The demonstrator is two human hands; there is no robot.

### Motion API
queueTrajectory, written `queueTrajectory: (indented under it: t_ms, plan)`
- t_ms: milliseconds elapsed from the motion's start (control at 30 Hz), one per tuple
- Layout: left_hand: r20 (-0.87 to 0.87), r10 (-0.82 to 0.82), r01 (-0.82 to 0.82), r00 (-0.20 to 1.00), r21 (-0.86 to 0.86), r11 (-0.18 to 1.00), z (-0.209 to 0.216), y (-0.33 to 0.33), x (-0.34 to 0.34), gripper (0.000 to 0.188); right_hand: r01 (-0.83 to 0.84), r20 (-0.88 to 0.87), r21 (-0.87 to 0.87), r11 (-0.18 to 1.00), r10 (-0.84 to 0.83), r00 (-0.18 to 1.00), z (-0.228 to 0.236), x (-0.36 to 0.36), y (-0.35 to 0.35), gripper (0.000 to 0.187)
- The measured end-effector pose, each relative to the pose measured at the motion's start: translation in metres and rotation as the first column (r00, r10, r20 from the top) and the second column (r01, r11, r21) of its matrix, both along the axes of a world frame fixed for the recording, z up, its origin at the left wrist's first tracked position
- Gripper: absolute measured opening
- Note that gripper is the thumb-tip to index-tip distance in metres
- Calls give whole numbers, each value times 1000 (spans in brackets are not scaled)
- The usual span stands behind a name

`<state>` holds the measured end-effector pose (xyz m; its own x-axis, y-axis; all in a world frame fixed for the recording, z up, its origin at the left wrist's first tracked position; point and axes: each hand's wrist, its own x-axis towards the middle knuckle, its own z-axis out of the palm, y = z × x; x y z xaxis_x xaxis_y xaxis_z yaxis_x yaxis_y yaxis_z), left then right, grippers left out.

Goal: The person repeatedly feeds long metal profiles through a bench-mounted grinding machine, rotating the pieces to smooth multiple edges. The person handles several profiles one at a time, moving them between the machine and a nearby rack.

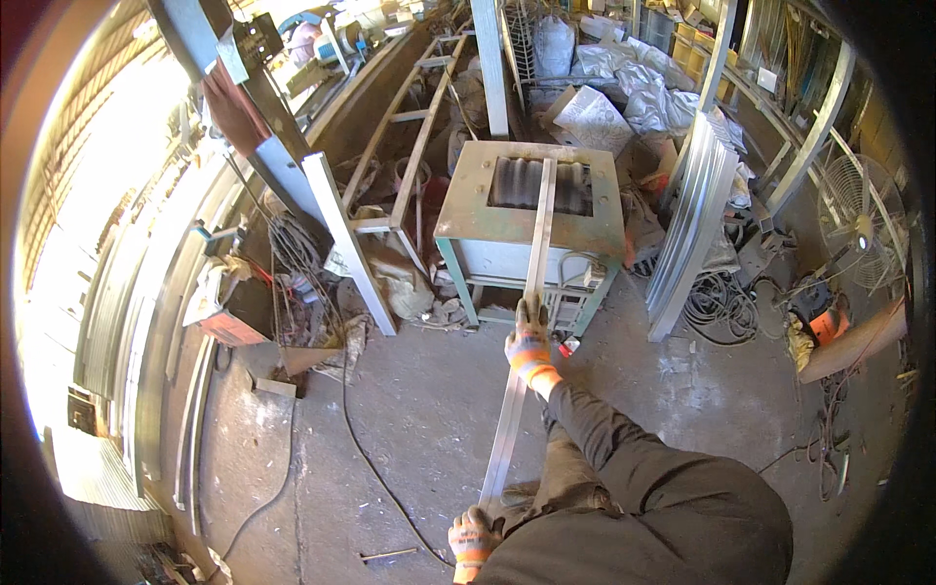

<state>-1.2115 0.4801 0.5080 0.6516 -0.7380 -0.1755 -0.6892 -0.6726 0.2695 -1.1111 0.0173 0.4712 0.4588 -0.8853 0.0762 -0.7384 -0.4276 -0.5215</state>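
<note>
A long silvery metal bar (507, 429) slants from my lower body up to a boxy, worn green-grey machine (595, 195). Its far end lies across the rectangular opening in the machine's top, over a dark ridged drum (517, 183). My right hand (531, 349), in a grey and orange work glove, is closed over the bar just in front of the machine, arm stretched forward. At the bar's near end my left hand (473, 541), gloved alike, is closed around it; part of that hand is hidden by my dark clothing.
Metal profiles (694, 229) lean right of the machine, and a pale post (351, 244) slants at its left. A dark cable (366, 453) crosses the concrete floor. A fan (860, 229) and coiled cables (721, 310) are at right; long profiles (156, 341) lie at left.
</note>
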Motion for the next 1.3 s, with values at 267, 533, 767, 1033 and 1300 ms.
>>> queueTrajectory:
  t_ms: [267,533,767,1033,1300]
  plan:
    - [-867,43,-349,497,-154,924,9,-11,122,112,-7,746,-11,1000,13,666,-29,-4,-65,78]
    - [-506,50,-119,861,-105,987,4,-242,177,37,152,458,-431,889,70,886,-51,51,-285,55]
    - [-768,-31,-326,639,-307,894,-44,-472,203,38,-79,-117,-316,945,44,992,0,141,-461,55]
    - [-436,-87,-54,896,-300,952,-74,-624,259,44,-197,-363,-304,932,78,929,0,231,-606,68]
    - [-662,103,-302,743,-193,934,-54,-716,248,47,-85,-399,-381,921,-80,913,-23,215,-670,68]
